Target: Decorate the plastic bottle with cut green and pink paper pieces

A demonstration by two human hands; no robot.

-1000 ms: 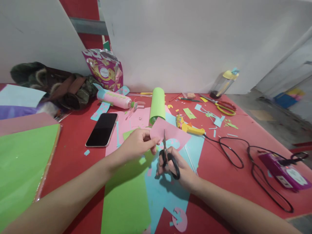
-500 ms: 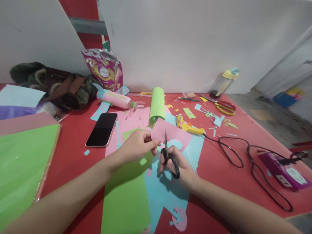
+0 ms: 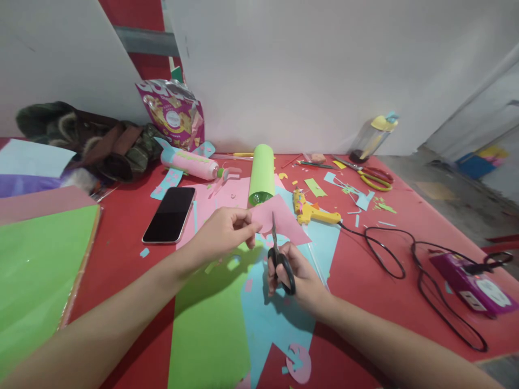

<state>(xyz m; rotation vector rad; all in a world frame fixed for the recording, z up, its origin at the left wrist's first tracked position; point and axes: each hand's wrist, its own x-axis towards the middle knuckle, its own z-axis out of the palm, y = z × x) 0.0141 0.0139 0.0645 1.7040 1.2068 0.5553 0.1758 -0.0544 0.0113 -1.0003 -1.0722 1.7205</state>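
Note:
My left hand (image 3: 231,229) pinches the left edge of a piece of pink paper (image 3: 279,219), held above the table. Black-handled scissors (image 3: 284,267) are in my right hand (image 3: 302,273), with fingers through the loops. Their blades point away from me and overlap the pink paper. Just beyond lies a bottle wrapped in green paper (image 3: 263,170), its clear end toward me. Beneath my hands are a green sheet (image 3: 211,335) and a light blue sheet (image 3: 275,324). A pink paper oval with blue scraps (image 3: 300,364) rests near the front.
A yellow glue gun (image 3: 320,215) trails a black cord to a purple power strip (image 3: 474,286). A phone (image 3: 169,215), a pink wrapped bottle (image 3: 190,163) and a snack bag (image 3: 174,116) are at left. Red-and-yellow-handled scissors (image 3: 375,178) and a clear bottle (image 3: 371,140) stand at back right.
My left hand has shifted slightly left and away from me. The pink paper has turned and moved with it, showing more of the green bottle's end. The scissors have moved only slightly.

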